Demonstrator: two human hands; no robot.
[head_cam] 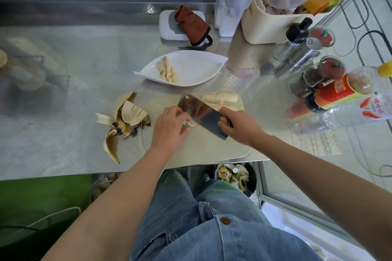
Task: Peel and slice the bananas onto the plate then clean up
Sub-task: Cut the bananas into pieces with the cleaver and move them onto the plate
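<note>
Steel table [74, 59] bearing: cutting board [201, 148], lower centre; white plate [197, 70] just above; banana peels [127, 116] left of board; bottles [350, 91] at right.

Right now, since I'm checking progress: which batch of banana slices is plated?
The short batch on the white leaf-shaped plate; the longer row lies on the beige cutting board.

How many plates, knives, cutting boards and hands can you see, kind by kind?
Plates: 1, white plate
Knives: 1, cleaver
Cutting boards: 1, cutting board
Hands: 2, left hand pinching banana end, right hand gripping cleaver
Total: 5
</note>
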